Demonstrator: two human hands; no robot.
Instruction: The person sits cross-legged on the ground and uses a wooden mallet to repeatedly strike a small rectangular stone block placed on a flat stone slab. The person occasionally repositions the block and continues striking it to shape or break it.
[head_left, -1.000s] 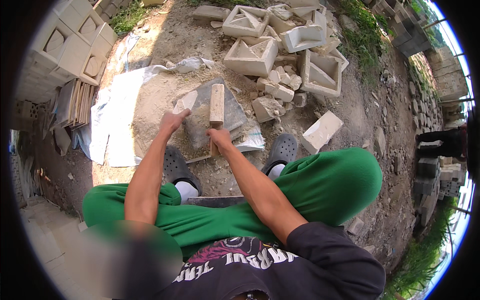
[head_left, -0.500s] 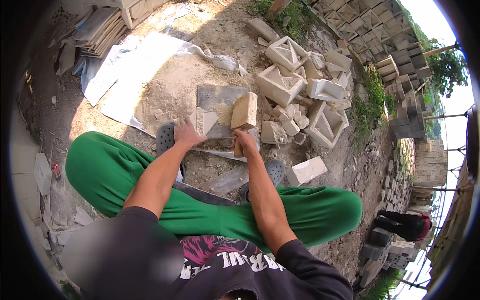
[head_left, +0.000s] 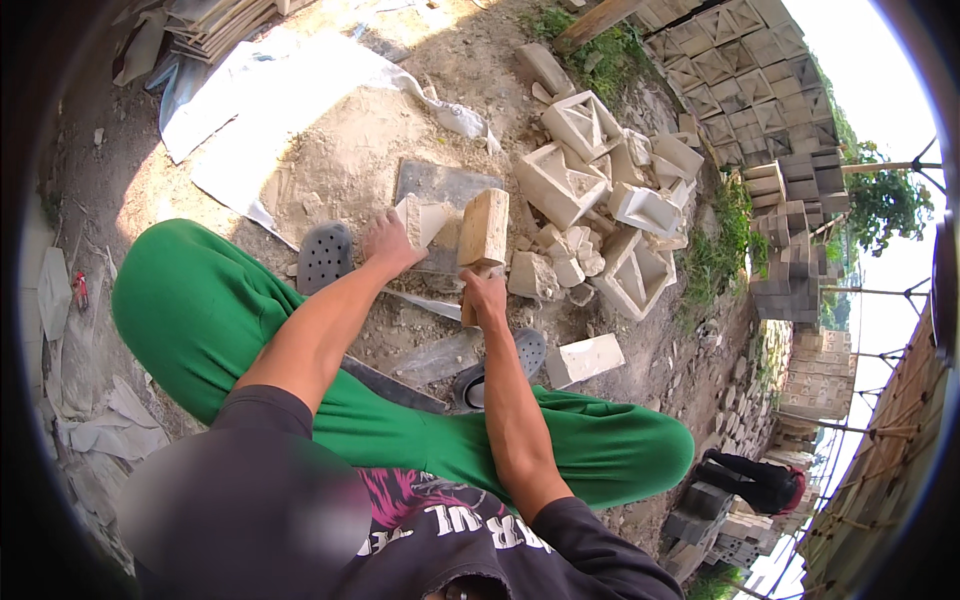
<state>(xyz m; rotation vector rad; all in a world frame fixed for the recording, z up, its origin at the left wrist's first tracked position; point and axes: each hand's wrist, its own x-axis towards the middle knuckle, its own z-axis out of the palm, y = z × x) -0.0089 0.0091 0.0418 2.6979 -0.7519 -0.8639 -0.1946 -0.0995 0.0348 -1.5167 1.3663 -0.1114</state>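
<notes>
My left hand grips a pale stone chunk resting on a flat grey slab on the ground. My right hand is closed on the handle of a wooden mallet, whose block head stands upright just right of the chunk. I sit with green-trousered legs spread, grey perforated clogs on my feet.
A pile of pale hollow square blocks and rubble lies right of the slab. A loose brick sits by my right foot. White sheeting covers the dirt at the back left. Stacked blocks line the far right. Another person crouches lower right.
The view has swung and tilted, so the scene appears rotated. My hands stay on the chunk and the mallet; the mallet head sits close beside the chunk.
</notes>
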